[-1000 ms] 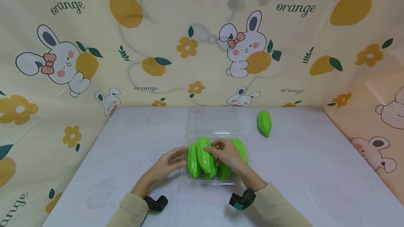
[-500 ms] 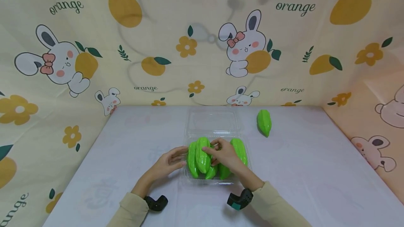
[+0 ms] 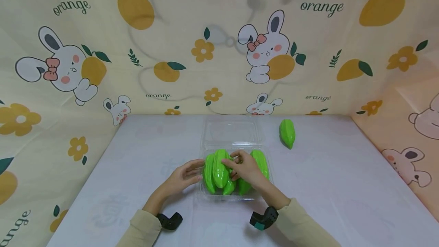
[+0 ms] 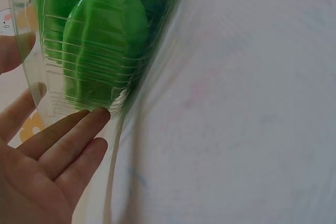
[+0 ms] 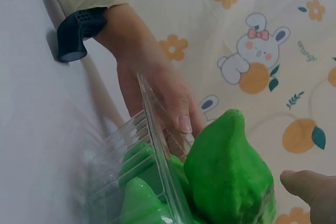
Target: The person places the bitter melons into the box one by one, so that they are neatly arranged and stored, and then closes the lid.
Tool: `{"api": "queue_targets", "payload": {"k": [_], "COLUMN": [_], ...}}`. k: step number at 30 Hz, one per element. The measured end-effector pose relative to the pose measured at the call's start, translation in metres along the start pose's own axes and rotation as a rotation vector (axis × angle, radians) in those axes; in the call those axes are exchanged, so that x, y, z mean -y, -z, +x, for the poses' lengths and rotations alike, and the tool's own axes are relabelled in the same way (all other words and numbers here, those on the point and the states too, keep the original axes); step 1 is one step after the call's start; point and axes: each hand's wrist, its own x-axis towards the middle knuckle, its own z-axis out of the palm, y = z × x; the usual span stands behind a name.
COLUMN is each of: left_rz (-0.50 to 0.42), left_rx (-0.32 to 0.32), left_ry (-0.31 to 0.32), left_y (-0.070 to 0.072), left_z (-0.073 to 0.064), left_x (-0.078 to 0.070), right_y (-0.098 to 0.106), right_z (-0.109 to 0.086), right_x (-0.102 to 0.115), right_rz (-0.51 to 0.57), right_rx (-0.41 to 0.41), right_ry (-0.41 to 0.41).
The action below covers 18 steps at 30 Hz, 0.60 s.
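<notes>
Several glossy green, ridged toy fruits with tapered ends lie in a clear plastic clamshell box (image 3: 226, 197). One toy fruit (image 3: 220, 169) rests on top of the others at the left, and rises above the rim in the right wrist view. My left hand (image 3: 185, 177) is at the box's left side, its fingers (image 4: 79, 140) extended and their tips at the ribbed wall. Over the middle of the box is my right hand (image 3: 247, 167). Its thumb (image 5: 310, 187) shows a small gap from the top fruit in the right wrist view; its other fingers are partly hidden.
The box's lid (image 3: 231, 132) lies folded back behind it. Another green toy fruit (image 3: 287, 133) lies alone at the back right of the white tabletop (image 3: 326, 186). A printed cloth backdrop (image 3: 219, 68) rises behind the table.
The top toy fruit has shifted slightly left and stands straighter along the box. My right hand moved slightly left with it, then slightly back to the right. My left hand stays put.
</notes>
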Motion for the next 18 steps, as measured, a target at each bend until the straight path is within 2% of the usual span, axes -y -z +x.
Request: {"api": "queue_targets", "payload": {"k": [6,18], "left_rz": [-0.003,0.007], "left_rx": [0.002,-0.002], "left_ry": [0.003,-0.018], "left_y": [0.000,0.000], "left_z": [0.000,-0.001], "left_x": [0.001,0.000], "right_y": [0.005,0.024], "right_z": [-0.004,-0.011], "right_x": [0.002,0.009], "right_rz": [-0.001,-0.006], "right_rx": [-0.003,0.040], "right_ry": [0.018,0.068]}}
